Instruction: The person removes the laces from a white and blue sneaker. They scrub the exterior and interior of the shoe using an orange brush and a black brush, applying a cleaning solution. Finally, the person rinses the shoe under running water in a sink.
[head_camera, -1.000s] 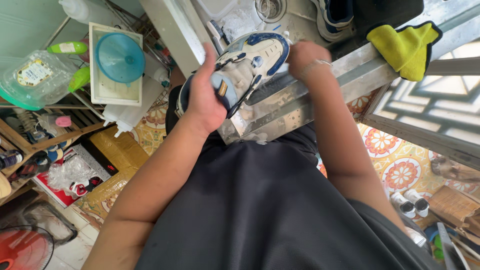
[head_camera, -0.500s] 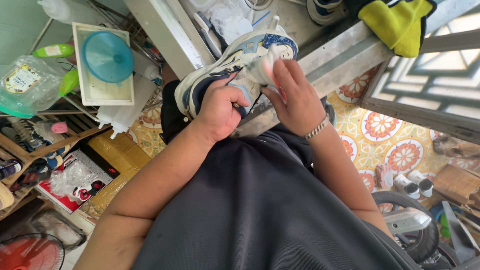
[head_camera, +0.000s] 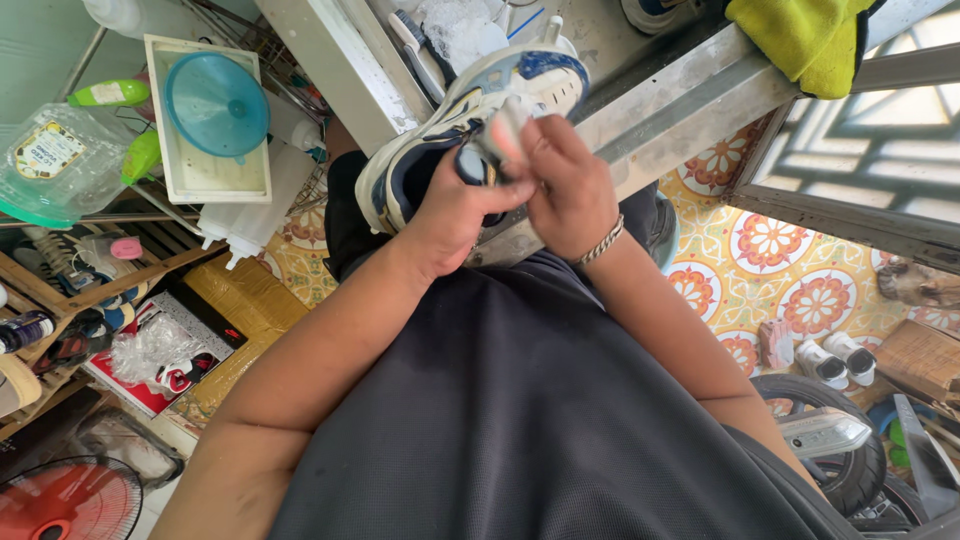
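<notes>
White-and-blue sneaker (head_camera: 470, 120) is gripped in our left hand (head_camera: 450, 215). Our right hand (head_camera: 565, 185) pinches what seems a small cloth (head_camera: 505, 130); we should brace firmly.

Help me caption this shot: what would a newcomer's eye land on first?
The white and blue sneaker at top centre, gripped by the left hand while the right hand works at its side. Next, the yellow cloth on the metal ledge at top right, and the blue funnel at upper left.
</notes>
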